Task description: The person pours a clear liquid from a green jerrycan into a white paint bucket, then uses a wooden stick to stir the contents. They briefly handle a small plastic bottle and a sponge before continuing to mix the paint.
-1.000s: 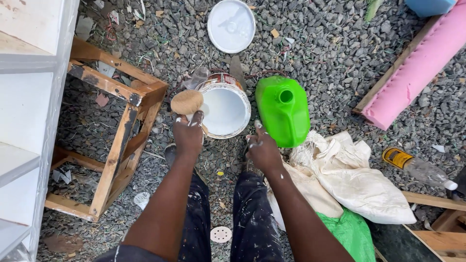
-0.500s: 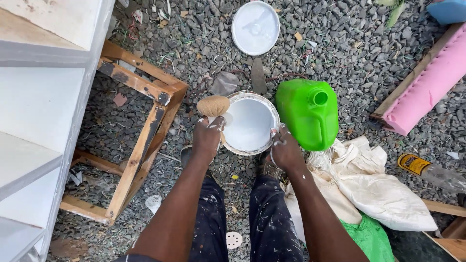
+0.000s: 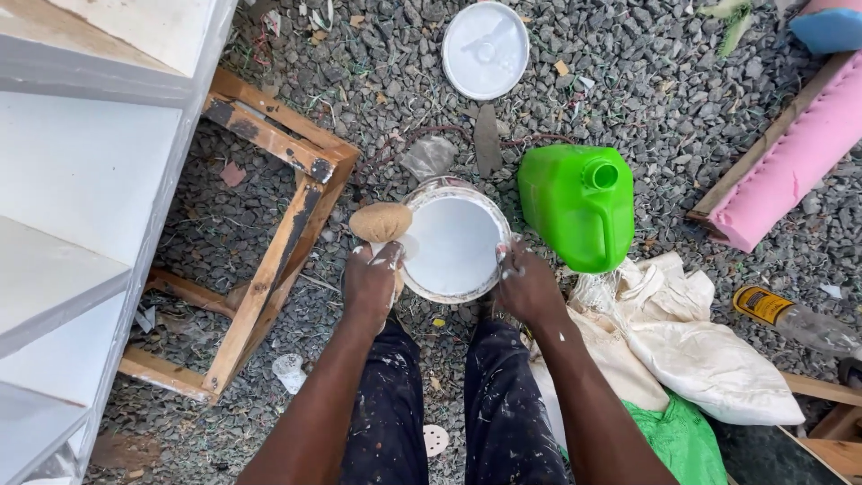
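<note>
**Both hands at the paint bucket, roller poised at its rim**

I take the paint bucket as my landmark; it stands on the gravel just ahead of my knees, open and filled with white paint. Largest thing to its left is the white shelving unit, with a bare wooden frame lying between the two. Well to the right lies a pink foam roll. Just beside the bucket on the right stands a green jerrycan, uncapped, and below that a heap of pale sacks. Beyond the bucket, apart from it, the round white lid rests on the stones (set aside, I judge, so the paint stays open to reach).

My right hand is clasped on the bucket's right rim, fingers hooked at the edge, likely to steady it. My left hand is closed around a handle, holding a tan roller head that sits over the left rim, touching or just above it; I cannot tell which.
</note>
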